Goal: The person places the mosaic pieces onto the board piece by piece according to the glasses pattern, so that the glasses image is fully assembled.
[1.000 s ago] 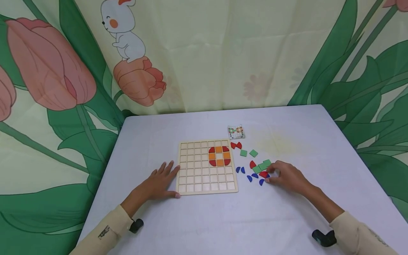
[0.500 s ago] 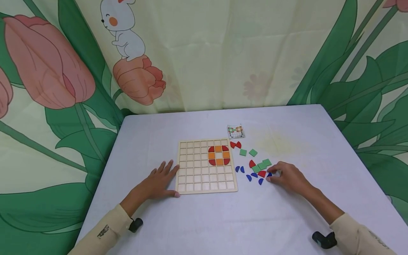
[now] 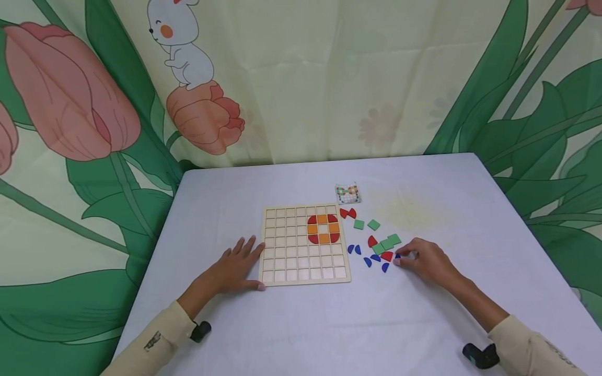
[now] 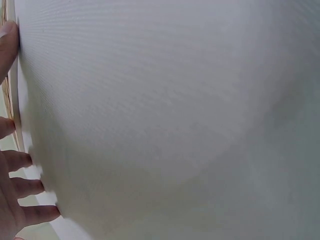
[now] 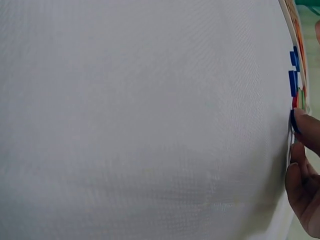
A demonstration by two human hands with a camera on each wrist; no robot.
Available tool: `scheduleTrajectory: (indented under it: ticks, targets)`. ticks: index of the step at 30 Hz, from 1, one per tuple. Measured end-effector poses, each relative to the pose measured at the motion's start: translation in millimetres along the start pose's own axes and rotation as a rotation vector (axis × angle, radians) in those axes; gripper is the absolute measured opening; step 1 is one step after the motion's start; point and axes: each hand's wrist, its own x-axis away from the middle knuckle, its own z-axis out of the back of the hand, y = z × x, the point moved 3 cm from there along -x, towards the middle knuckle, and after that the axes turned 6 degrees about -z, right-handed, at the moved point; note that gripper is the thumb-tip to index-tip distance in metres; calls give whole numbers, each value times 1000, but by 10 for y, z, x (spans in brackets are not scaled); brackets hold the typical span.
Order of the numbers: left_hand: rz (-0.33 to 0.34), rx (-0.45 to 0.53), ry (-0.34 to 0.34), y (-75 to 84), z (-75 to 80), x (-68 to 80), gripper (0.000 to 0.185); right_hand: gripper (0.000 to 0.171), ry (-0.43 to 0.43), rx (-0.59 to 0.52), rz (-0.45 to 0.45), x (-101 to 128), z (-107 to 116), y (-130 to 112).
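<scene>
white table (image 3: pixel 291 324): left hand (image 3: pixel 230 271) flat against one board (image 3: pixel 304 244); right hand (image 3: pixel 425 260) pinches one blue piece (image 3: pixel 397 256).

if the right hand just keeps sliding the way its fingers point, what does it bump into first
Probably the blue piece at the right hand fingertips, which already seem to touch it. Just beyond lie a red piece and more blue ones, then the wooden grid board. How firm the contact is cannot be told.

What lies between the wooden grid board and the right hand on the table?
In the head view, loose blue, red and green pieces lie between the board and the right hand.
</scene>
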Motion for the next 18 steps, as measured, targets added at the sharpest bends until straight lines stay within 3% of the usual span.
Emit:
scheduleTrajectory:
  ticks: [18]
  targets:
    - [-2, -18, -7, -31, -30, -22, 109, 25, -91, -45, 109, -20, -73, -182]
